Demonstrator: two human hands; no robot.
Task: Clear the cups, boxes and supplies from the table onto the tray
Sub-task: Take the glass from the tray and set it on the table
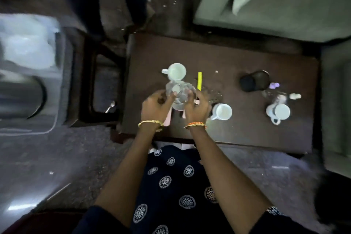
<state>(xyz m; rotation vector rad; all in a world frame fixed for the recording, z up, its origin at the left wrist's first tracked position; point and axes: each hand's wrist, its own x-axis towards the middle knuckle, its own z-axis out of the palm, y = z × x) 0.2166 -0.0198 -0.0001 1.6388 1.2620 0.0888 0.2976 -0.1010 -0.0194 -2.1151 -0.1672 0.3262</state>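
On the dark wooden table [228,59], my left hand [155,104] and my right hand [197,108] both grip a clear glass dish [180,93] with a small round piece inside it. A pink flat object [168,119] lies under my hands. A white cup [176,72] stands just behind the dish. A second white cup [222,111] sits right of my right hand. A third white cup [280,113] stands at the far right. A yellow stick [199,80] lies behind my right hand. The tray [57,85] is at the left, blurred.
A black container [254,80] lies on its side at the right back, beside a small purple wrapper [274,85] and a clear glass item [279,98]. A spoon [111,106] rests on a dark stool [87,81]. A grey sofa [275,5] borders the table.
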